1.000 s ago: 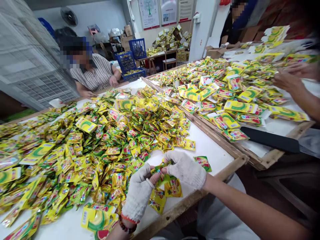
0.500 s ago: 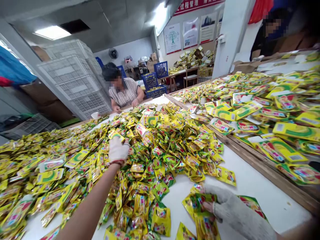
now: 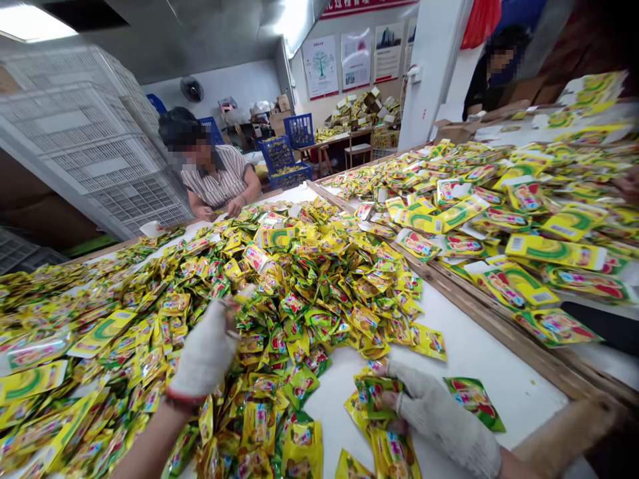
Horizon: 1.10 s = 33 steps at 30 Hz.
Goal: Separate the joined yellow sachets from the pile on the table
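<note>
My left hand [image 3: 206,351], in a white glove with a red cuff, is over the big heap of small packets [image 3: 319,286]. Its fingers are blurred and partly hidden, so I cannot tell whether they hold anything. Thumb and fingers of my right hand [image 3: 436,402], in a greyish-white glove with bare fingertips, pinch a small green and yellow packet [image 3: 373,398]. Under it lie more yellow packets [image 3: 394,452]. A single green packet [image 3: 475,401] rests on the white tabletop [image 3: 344,379] beside the right glove.
A wooden strip [image 3: 464,299] divides the table; flat yellow cartons [image 3: 556,251] are spread beyond it. Across the table sits a person in a striped top [image 3: 217,176], near stacked white crates [image 3: 114,146]. Another person [image 3: 492,70] is at the far right.
My left hand has come back nearer to me from the far part of the heap. The right hand keeps its packet. The view has swung to the right.
</note>
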### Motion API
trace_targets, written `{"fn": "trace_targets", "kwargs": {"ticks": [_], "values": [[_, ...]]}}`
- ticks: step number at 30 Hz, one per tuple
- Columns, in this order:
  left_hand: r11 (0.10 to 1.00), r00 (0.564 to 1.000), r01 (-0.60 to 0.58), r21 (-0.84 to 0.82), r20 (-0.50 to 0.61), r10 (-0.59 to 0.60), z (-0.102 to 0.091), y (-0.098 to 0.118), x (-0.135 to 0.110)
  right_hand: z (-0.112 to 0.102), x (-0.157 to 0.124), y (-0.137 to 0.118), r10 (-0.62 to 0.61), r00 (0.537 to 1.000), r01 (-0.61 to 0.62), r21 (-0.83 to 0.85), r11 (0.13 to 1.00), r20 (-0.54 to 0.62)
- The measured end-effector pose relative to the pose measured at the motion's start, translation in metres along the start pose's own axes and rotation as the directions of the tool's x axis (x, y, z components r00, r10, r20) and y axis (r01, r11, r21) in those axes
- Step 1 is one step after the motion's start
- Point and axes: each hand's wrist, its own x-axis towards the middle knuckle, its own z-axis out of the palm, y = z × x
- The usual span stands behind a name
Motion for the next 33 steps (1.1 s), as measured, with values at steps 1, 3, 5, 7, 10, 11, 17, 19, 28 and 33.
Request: {"fn": "trace_targets", "kwargs": {"ticks": [1,3,5,7,10,11,17,19,28,33], "values": [[0.979,0.980,-0.197,0.058,0.041,0.194,0.003,0.007,-0.025,-0.002,-0.001,-0.001,-0.011,1.000,0.011,-0.013,1.000,0.001],[0.904,0.913,-0.406,0.135,0.019,0.408,0.010,0.018,-0.067,-0.004,-0.002,-0.004,-0.043,0.999,0.043,-0.055,0.998,-0.003],[0.880,0.903,-0.421,0.219,0.011,0.429,0.014,0.025,-0.092,-0.005,-0.004,-0.009,-0.099,0.994,0.093,-0.153,0.984,-0.034],[0.905,0.929,-0.362,0.224,0.013,0.369,0.011,0.031,-0.104,-0.001,-0.008,-0.017,-0.141,0.988,0.125,-0.204,0.971,-0.066],[0.941,0.941,-0.338,0.002,0.011,0.338,0.002,0.046,-0.112,0.011,-0.016,-0.034,-0.095,0.991,0.100,0.056,0.993,-0.092],[0.934,0.937,-0.346,-0.089,0.010,0.348,0.000,0.053,-0.116,0.015,-0.019,-0.040,-0.090,0.991,0.105,0.158,0.982,-0.098],[0.834,0.835,-0.547,-0.070,-0.116,0.538,0.012,0.075,-0.145,0.013,-0.025,-0.050,-0.202,0.978,0.204,0.029,0.979,-0.044],[0.785,0.777,-0.618,-0.038,-0.184,0.603,0.016,0.079,-0.149,0.007,-0.027,-0.047,-0.270,0.963,0.266,-0.132,0.955,-0.007],[0.772,0.778,-0.627,-0.108,-0.144,0.612,0.021,0.102,-0.165,0.008,-0.040,-0.058,-0.351,0.934,0.269,-0.520,0.811,-0.064],[0.794,0.792,-0.605,-0.053,-0.143,0.594,0.018,0.109,-0.166,0.013,-0.040,-0.054,-0.366,0.925,0.281,-0.465,0.839,-0.103]]}}
